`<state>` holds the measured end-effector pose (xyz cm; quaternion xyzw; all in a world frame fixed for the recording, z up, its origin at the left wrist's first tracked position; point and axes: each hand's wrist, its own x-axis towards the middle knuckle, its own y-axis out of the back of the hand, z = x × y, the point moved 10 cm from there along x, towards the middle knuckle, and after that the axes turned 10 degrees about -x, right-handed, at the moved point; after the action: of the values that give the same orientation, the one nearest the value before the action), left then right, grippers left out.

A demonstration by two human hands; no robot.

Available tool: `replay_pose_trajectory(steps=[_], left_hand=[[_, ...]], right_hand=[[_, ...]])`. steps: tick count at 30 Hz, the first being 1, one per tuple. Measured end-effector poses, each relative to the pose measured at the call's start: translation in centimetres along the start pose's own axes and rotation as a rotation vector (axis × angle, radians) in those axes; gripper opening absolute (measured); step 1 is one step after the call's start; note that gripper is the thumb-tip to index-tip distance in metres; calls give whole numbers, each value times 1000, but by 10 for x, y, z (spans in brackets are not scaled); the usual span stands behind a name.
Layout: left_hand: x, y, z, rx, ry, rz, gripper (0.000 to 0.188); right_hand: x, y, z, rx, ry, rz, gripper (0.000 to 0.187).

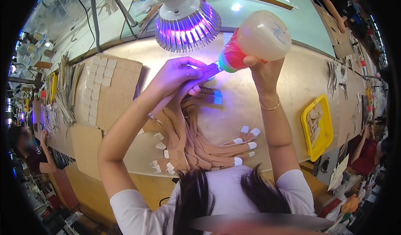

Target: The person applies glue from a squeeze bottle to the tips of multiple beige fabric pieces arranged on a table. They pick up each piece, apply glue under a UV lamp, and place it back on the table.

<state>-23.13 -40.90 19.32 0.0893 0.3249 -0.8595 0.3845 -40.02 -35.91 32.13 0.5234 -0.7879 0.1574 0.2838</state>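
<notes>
My left hand (180, 75) is closed round the end of a tan strap (211, 71), pinching it under purple light. In my right hand (267, 74) is a squeeze bottle (267, 36), tipped with its nozzle down and to the left. The bottle is cloudy white, with a red neck and a green collar, and its nozzle meets or nearly meets the strap's end. Below my hands, a bundle of tan straps (192, 139) lies fanned out on the table, several with white tips. A few strap ends (217, 97) beside my left hand glow blue.
A finned lamp (188, 28) hangs just beyond my hands, glowing purple. White square pieces (96, 84) lie in rows on a brown board (125, 78) at left. To the right stands a yellow basket (307, 124) holding tan pieces. Other people work at both sides.
</notes>
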Motion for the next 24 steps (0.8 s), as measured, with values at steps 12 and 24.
replay_pose_trajectory(steps=[12, 24], left_hand=[[19, -4, -8, -59, -16, -34, 19], [7, 1, -9, -100, 15, 14, 18]], right_hand=[[0, -8, 17, -154, 27, -28, 59], [-2, -18, 18, -162, 42, -47, 64]])
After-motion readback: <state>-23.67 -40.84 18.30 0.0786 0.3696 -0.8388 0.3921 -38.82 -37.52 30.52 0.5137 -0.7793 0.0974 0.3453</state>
